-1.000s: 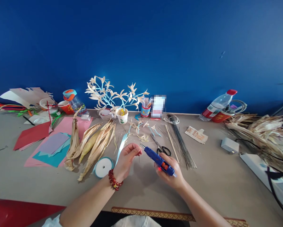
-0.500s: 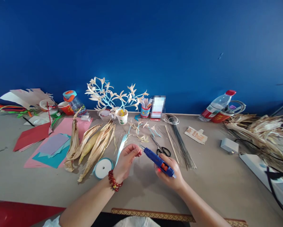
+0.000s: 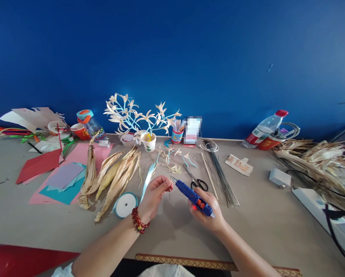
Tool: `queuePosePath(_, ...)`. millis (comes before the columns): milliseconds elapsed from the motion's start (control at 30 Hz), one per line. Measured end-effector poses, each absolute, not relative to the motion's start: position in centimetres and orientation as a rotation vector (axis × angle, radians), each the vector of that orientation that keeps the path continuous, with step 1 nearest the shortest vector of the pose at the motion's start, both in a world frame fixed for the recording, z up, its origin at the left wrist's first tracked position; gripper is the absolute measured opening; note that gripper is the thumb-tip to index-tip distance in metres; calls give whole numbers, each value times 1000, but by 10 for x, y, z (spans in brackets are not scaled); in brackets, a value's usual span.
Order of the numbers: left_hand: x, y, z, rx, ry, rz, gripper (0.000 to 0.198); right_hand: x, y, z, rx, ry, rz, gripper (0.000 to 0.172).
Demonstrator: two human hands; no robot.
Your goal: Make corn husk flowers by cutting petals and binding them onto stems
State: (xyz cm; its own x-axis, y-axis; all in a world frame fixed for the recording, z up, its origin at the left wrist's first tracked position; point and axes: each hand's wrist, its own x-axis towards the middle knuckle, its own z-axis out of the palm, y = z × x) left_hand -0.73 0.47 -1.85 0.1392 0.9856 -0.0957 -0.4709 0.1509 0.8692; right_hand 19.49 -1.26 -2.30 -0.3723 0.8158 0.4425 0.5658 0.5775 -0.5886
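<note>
In my right hand (image 3: 209, 209) is a blue glue gun (image 3: 192, 196), held with its nozzle pointing up and left. My left hand (image 3: 155, 192), with a red bead bracelet at the wrist, is pinched on a thin wire (image 3: 169, 195) whose lower end shows below the fingertips. The nozzle tip is very close to those fingertips; I cannot tell whether it touches the wire. Just beyond the glue gun lie black-handled scissors (image 3: 199, 185). A roll of light-blue tape (image 3: 126, 205) lies left of my left wrist. Small husk flowers on blue stems (image 3: 168, 154) lie ahead of my hands.
Dried corn husks (image 3: 117, 182) and coloured paper (image 3: 64, 192) spread to the left. At the back, a paper cup (image 3: 148, 143) holds a branch of husk flowers. A bundle of dark wires (image 3: 223, 177), a plastic bottle (image 3: 264, 129) and a power strip (image 3: 316, 207) are on the right.
</note>
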Motion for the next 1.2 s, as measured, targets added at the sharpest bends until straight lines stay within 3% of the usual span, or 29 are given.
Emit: queuePosePath(1200,-8,6,-18,761,802,1243,20,192,-13,-25,-1064,-2072,426,12)
